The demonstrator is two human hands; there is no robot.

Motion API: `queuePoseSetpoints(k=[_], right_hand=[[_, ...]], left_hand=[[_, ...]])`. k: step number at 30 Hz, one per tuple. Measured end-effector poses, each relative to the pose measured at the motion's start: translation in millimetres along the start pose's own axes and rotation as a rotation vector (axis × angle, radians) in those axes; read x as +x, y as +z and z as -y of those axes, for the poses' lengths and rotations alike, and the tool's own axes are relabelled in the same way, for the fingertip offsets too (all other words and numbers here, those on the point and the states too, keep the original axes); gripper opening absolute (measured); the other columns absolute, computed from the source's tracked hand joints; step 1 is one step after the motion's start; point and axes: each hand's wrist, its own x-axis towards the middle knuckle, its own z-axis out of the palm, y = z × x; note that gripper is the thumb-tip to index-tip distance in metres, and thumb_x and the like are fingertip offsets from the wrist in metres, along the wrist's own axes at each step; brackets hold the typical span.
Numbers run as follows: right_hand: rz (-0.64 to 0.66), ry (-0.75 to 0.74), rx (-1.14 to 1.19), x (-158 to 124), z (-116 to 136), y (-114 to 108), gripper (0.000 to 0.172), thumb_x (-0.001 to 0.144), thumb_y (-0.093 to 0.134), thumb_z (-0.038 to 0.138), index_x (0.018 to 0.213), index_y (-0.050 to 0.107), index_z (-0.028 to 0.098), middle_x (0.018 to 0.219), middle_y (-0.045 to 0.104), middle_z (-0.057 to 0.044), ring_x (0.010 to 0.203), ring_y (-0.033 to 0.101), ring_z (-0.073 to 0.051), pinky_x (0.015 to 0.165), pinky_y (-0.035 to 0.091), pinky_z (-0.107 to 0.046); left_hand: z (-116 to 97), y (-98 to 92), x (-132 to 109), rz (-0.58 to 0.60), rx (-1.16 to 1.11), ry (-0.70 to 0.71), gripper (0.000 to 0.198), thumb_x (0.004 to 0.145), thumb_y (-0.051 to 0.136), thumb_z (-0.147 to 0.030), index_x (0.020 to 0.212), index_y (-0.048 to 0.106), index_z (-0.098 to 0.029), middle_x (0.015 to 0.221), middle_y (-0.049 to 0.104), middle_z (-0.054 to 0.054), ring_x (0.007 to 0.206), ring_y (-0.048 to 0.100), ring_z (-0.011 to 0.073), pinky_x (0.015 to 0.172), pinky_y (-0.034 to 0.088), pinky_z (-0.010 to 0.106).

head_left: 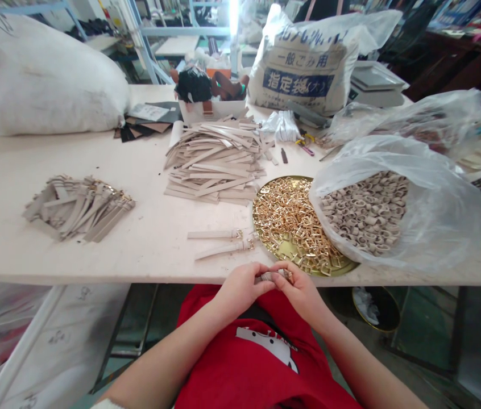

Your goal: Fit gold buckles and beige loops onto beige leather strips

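The left hand (238,289) and right hand (302,294) are together, both pinching a short beige strap with a gold buckle (274,276) just past the counter's (108,261) front edge, beside a round tray (285,251) of gold buckles and two buckled straps (223,241).

- Left hand (238,291): bare, raised, fingers (257,279) curled inward, closed.
- Right hand (302,295): bare, raised, finger pads (285,271) turned inward, closed.
- Both hands: close together, meeting at centre.
- Left forearm (168,358), right forearm (362,363): bare, angled inward from lower frame.
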Motion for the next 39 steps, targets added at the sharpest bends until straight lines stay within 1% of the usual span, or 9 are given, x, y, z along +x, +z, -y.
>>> queuePoseSetpoints(k=[6, 10, 16, 24, 26, 29, 32, 36, 39], right_hand=[[-0.017, -0.054, -0.115, -2.4, -9.1, 1.6, 0.013, 0.083, 0.046, 0.033, 0.084, 0.051, 0.021, 0.062, 0.052, 0.002, 0.059, 0.048, -0.014, 0.058, 0.038, -0.027], [0.013, -0.122, -0.183, -4.8, -7.1, 1.0, 0.012, 0.084, 0.045, 0.031, 0.082, 0.052, 0.022, 0.069, 0.053, 0.001, 0.062, 0.048, -0.014, 0.060, 0.037, -0.027], [0.134, -0.187, -0.285, -7.6, -3.9, -6.1, 0.014, 0.084, 0.045, 0.031, 0.085, 0.054, 0.022, 0.076, 0.059, -0.002, 0.070, 0.053, -0.017, 0.064, 0.039, -0.029], [0.158, -0.210, -0.145, -1.0, -8.4, 2.3, 0.027, 0.085, 0.044, 0.035, 0.108, 0.053, 0.023, 0.103, 0.061, -0.007, 0.096, 0.055, -0.023, 0.084, 0.040, -0.037], [0.144, -0.211, -0.090, 8.3, -7.5, 8.5, 0.031, 0.084, 0.045, 0.038, 0.110, 0.053, 0.023, 0.101, 0.062, -0.006, 0.090, 0.057, -0.021, 0.080, 0.042, -0.036], [0.133, -0.151, -0.016, 27.4, -5.9, 17.8, 0.046, 0.085, 0.040, 0.043, 0.126, 0.040, 0.020, 0.075, 0.062, -0.002, 0.059, 0.054, -0.016, 0.058, 0.043, -0.029], [0.065, -0.177, -0.032, 42.9, -6.6, 22.4, 0.058, 0.085, 0.041, 0.043, 0.134, 0.026, 0.017, 0.063, 0.056, 0.001, 0.050, 0.047, -0.014, 0.050, 0.038, -0.027], [0.015, -0.263, -0.136, 45.0, -19.4, 21.2, 0.044, 0.083, 0.046, 0.038, 0.122, 0.044, 0.020, 0.061, 0.051, 0.002, 0.053, 0.047, -0.015, 0.054, 0.038, -0.029], [0.006, -0.312, -0.166, 39.2, -34.5, 22.2, 0.032, 0.081, 0.049, 0.035, 0.111, 0.054, 0.023, 0.061, 0.051, 0.001, 0.056, 0.049, -0.017, 0.056, 0.040, -0.029]], left_hand=[[9.4, -2.2, -0.3, 0.220, -0.430, -0.196, 0.028, 0.070, 0.059, -0.033, 0.089, 0.059, -0.012, 0.066, 0.062, 0.001, 0.060, 0.056, 0.0115, 0.057, 0.042, 0.022], [14.2, 2.5, -0.5, 0.161, -0.535, -0.268, 0.029, 0.066, 0.064, -0.034, 0.082, 0.057, -0.012, 0.063, 0.059, 0.000, 0.055, 0.055, 0.0087, 0.055, 0.040, 0.020], [16.4, 8.7, -2.5, 0.119, -0.426, -0.188, 0.028, 0.069, 0.061, -0.037, 0.082, 0.060, -0.012, 0.065, 0.061, 0.001, 0.059, 0.056, 0.0116, 0.058, 0.042, 0.022], [10.1, 3.9, -1.4, 0.083, -0.173, -0.074, 0.030, 0.075, 0.053, -0.041, 0.082, 0.060, -0.013, 0.073, 0.064, 0.003, 0.066, 0.058, 0.0149, 0.059, 0.043, 0.024], [8.5, -3.8, 0.6, 0.057, -0.123, -0.034, 0.030, 0.076, 0.052, -0.039, 0.090, 0.058, -0.014, 0.075, 0.065, 0.004, 0.066, 0.058, 0.0147, 0.058, 0.043, 0.024], [11.4, -24.6, 7.8, 0.001, 0.013, 0.053, 0.030, 0.079, 0.050, -0.036, 0.099, 0.055, -0.015, 0.079, 0.066, 0.004, 0.070, 0.059, 0.0151, 0.061, 0.043, 0.024], [23.0, -52.2, 17.7, -0.186, 0.335, 0.078, 0.025, 0.081, 0.048, -0.034, 0.096, 0.059, -0.018, 0.088, 0.066, 0.005, 0.081, 0.059, 0.0174, 0.071, 0.043, 0.027], [38.5, -88.7, 34.6, -0.338, 0.602, 0.083, 0.023, 0.083, 0.047, -0.031, 0.090, 0.064, -0.018, 0.093, 0.064, 0.007, 0.089, 0.056, 0.0179, 0.080, 0.040, 0.028], [37.6, -116.1, 59.3, -0.454, 0.738, 0.065, 0.027, 0.086, 0.042, -0.033, 0.092, 0.064, -0.019, 0.097, 0.062, 0.007, 0.094, 0.054, 0.0168, 0.085, 0.037, 0.027]])
